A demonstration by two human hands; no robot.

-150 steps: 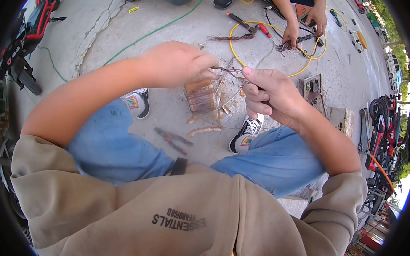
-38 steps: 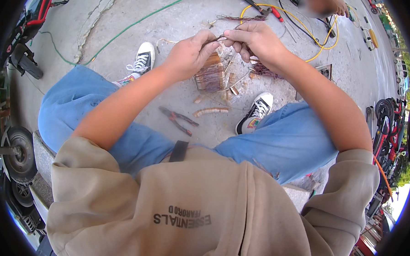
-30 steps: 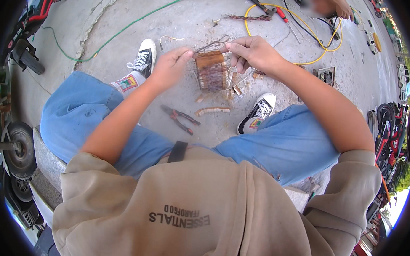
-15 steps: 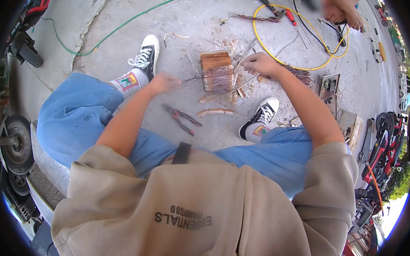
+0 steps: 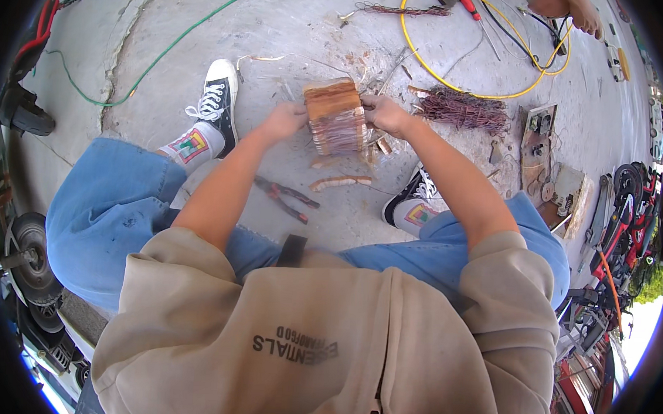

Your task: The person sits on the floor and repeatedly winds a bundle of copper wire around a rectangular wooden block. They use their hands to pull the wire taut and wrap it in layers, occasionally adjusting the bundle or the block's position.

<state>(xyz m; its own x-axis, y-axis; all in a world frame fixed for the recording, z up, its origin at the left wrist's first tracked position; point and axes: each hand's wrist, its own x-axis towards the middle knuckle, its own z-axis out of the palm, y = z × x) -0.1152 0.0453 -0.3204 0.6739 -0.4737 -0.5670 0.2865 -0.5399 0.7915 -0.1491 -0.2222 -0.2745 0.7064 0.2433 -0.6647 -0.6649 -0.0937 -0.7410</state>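
A copper-coloured wound coil block [image 5: 337,115] with thin wires along it sits between my hands. My left hand [image 5: 285,118] grips its left side, slightly blurred, and my right hand [image 5: 386,115] has its fingers closed at the right side. Some fingertips are hidden by the block. Wood-coloured scraps [image 5: 340,181] and loose fragments lie around it. Red-and-black pliers [image 5: 287,201] lie open on the concrete nearer my body. A tangled bundle of reddish wire [image 5: 461,109] lies just beyond my right hand.
A yellow cable [image 5: 419,55] loops ahead near a red screwdriver [image 5: 470,7]. A green hose [image 5: 168,50] runs at left. Rusty metal parts [image 5: 537,157] lie at right. A co-worker's hand [image 5: 587,18] is at upper right. Scooters [image 5: 628,198] and a wheel [image 5: 32,257] border the area.
Earlier my hands held thin twisted wire between them. They have since parted, come down beside the coil block and closed on its two sides. The co-worker's hands have shifted toward the upper-right edge.
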